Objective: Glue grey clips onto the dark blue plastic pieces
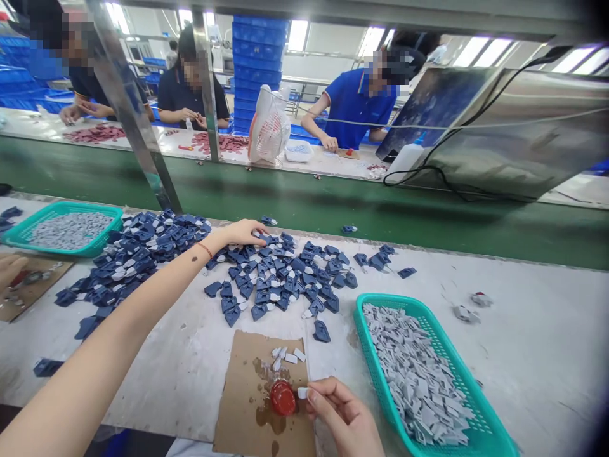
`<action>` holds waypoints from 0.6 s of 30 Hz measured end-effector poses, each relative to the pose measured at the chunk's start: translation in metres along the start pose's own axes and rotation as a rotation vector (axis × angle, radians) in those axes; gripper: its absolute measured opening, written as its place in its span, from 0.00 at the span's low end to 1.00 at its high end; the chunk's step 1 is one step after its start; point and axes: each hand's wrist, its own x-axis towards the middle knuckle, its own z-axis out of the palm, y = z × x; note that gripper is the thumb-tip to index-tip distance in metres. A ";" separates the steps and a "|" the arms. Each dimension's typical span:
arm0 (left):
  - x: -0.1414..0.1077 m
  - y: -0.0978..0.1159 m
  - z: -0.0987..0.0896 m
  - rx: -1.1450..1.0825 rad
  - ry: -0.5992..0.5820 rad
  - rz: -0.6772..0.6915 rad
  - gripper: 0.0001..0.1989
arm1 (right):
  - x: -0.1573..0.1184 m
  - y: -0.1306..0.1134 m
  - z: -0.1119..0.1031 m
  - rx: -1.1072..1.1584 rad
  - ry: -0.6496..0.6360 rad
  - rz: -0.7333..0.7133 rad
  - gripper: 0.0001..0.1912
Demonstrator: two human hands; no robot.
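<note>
My left hand (246,232) reaches across to the far edge of a loose heap of dark blue plastic parts (285,270), many with a light grey tip. Its fingers are bent and a little apart over the parts; no held piece is plain. Low in the view, my right hand (345,412) pinches a small light grey plastic piece (302,393) between thumb and forefinger. That piece is just right of a red round cap (282,398), wet-looking, on a brown cardboard sheet (238,406). Several loose grey pieces (290,358) lie on the cardboard above the cap.
A green basket (364,343) of grey pieces stands at right. Another green basket (117,219) and a bigger blue heap (143,254) are at left, beside another person's hand (10,270). Beyond a green belt (304,203), co-workers sit behind a metal post (137,120).
</note>
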 end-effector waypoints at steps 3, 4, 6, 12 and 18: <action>-0.001 0.005 0.004 0.004 0.016 0.001 0.11 | 0.000 0.000 -0.001 0.025 0.005 0.002 0.21; -0.002 0.006 0.005 -0.004 0.043 -0.013 0.11 | 0.001 -0.001 -0.001 0.033 0.005 0.001 0.21; -0.004 0.008 0.004 -0.045 0.116 -0.045 0.09 | 0.001 -0.002 0.000 0.046 0.002 0.000 0.21; -0.043 0.041 0.007 -0.412 0.340 -0.091 0.18 | 0.004 -0.014 0.001 0.062 0.008 -0.023 0.19; -0.136 0.096 0.045 -0.882 0.222 -0.159 0.24 | 0.009 -0.044 0.006 0.023 -0.060 -0.084 0.17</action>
